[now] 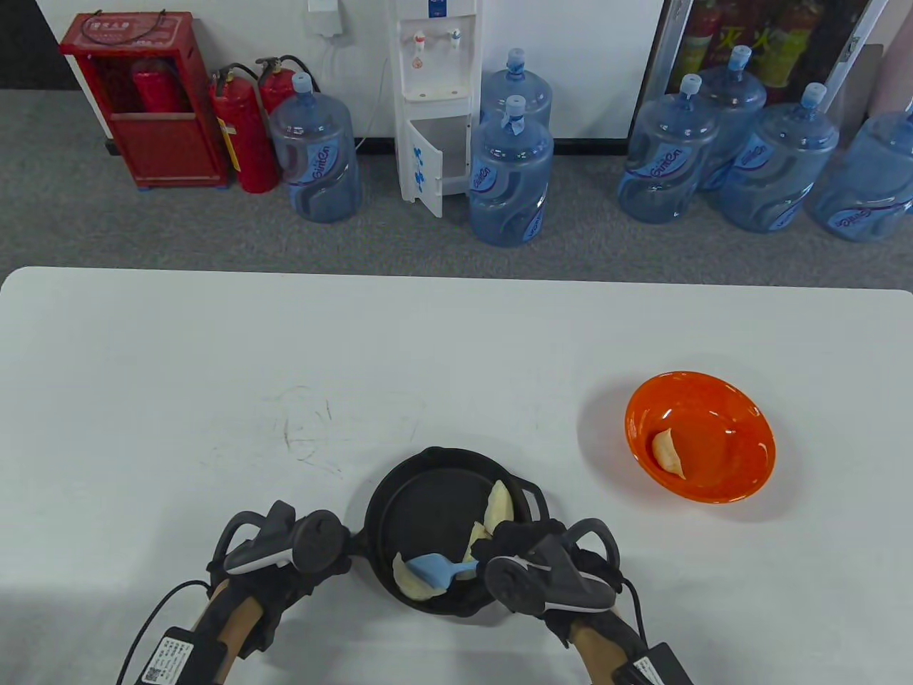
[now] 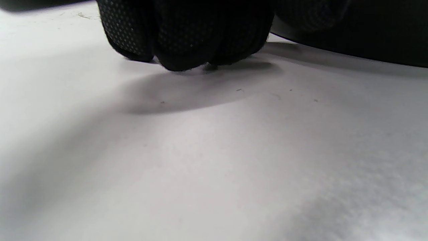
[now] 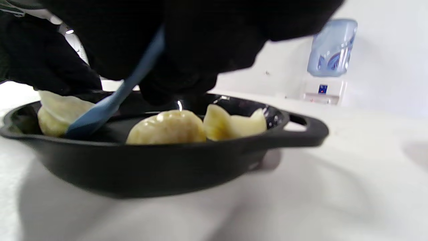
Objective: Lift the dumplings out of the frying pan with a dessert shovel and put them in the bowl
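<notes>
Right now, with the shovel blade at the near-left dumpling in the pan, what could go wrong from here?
The blue shovel looks smaller than the dumpling it meets, so the dumpling may slide off when lifted. The orange bowl sits apart to the right of the frying pan, so a drop onto the table is possible in transit. The left hand seems to steady the pan; pushing could shift it.

frying pan [image 1: 428, 499] black | dessert shovel [image 1: 432, 569] blue | bowl [image 1: 742, 399] orange

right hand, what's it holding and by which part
The right hand holds the blue dessert shovel by its handle; the blade rests against a dumpling in the frying pan.
</notes>
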The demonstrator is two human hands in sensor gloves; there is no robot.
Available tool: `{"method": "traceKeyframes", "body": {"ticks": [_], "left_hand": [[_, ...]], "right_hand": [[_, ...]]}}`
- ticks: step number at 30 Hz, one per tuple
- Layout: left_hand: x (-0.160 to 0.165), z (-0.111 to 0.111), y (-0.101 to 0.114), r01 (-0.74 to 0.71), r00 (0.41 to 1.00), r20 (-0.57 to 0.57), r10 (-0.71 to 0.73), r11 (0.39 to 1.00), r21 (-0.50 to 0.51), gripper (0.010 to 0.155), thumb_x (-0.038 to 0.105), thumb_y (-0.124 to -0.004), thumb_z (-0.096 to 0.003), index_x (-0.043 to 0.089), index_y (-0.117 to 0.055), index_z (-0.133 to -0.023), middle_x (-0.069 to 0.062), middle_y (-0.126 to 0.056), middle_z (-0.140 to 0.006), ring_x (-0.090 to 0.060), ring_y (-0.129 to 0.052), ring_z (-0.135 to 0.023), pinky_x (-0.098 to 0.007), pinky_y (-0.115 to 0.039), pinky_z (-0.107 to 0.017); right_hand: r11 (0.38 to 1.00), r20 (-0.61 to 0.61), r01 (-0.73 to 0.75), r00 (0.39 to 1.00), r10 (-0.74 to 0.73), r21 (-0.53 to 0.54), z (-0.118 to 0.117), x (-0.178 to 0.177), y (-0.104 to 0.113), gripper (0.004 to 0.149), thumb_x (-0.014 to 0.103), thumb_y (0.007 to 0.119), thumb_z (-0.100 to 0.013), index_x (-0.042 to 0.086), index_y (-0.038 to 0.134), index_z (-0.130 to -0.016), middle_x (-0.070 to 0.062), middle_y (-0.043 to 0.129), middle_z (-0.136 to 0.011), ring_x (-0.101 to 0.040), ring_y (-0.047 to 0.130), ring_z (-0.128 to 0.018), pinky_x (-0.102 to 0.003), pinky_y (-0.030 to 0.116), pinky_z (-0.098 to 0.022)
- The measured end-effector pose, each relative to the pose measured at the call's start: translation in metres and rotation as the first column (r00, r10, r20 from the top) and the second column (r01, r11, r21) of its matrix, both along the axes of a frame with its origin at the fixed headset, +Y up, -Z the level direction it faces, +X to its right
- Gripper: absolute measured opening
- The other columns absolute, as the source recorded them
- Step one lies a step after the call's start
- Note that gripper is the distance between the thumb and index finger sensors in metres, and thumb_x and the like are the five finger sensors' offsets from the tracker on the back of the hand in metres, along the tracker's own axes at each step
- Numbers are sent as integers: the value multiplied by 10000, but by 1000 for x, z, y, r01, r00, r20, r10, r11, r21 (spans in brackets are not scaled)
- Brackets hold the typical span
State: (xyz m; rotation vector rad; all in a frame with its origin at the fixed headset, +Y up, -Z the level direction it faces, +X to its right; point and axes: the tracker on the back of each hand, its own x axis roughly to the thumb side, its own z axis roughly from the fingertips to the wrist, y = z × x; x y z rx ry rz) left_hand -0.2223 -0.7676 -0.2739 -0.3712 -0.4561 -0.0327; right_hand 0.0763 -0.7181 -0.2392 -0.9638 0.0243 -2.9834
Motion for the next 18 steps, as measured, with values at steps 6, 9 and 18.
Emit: {"method": "traceKeyframes", "body": {"ticks": [6, 9, 18], "left_hand": [[0, 0, 0, -1, 1000, 2, 1, 1000, -1, 534, 501, -653, -500, 254, -663, -973, 90, -849, -746, -126, -950, -563, -471, -749, -700], [0, 0, 0, -1, 1000, 1, 1, 1000, -1, 535, 502, -654, -499, 255, -663, -973, 90, -849, -747, -125, -949, -564, -470, -749, -700], [0, 0, 0, -1, 1000, 3, 1, 1000, 0, 535, 502, -653, -501, 253, -660, -975, 89, -847, -750, -127, -948, -568, -471, -746, -702]], "right_hand": [[986, 66, 74, 996, -65, -151, -9, 6, -2, 403, 478, 783, -574, 279, 932, -890, -19, 1017, -654, -93, 931, -259, -318, 837, -218], [980, 73, 96, 994, -85, -173, -11, 9, -2, 400, 477, 783, -574, 282, 932, -890, -17, 1017, -654, -92, 931, -258, -317, 838, -218], [887, 202, 332, 939, -279, -320, -26, 37, -1, 405, 471, 779, -585, 269, 928, -903, -24, 1011, -671, -98, 935, -274, -321, 838, -229]]}}
